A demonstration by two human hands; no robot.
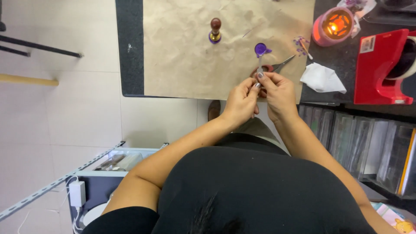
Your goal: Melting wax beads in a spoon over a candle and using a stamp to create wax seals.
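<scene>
Head view: the spoon (260, 54) handle is mostly hidden between the fingertips, and what fills its purple bowl is hard to make out. The left hand (241, 103) and right hand (279, 96) meet, both pinching the handle, bowl just beyond them. Scissors (281, 65) lie under the hands, partly covered. A wooden stamp (215, 30) stands farther off, left. A red dispenser (381, 65) with a small white label sits far right.

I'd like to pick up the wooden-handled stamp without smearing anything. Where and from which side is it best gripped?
Probably best to take the stamp by its dark rounded wooden knob, coming straight down from above. It stands upright and alone on the brown paper, knob uppermost, and its purple-stained base sits on the paper, so a pinch around the knob keeps fingers off that end. Both hands, the left hand and the right hand, are busy with the purple spoon.
</scene>
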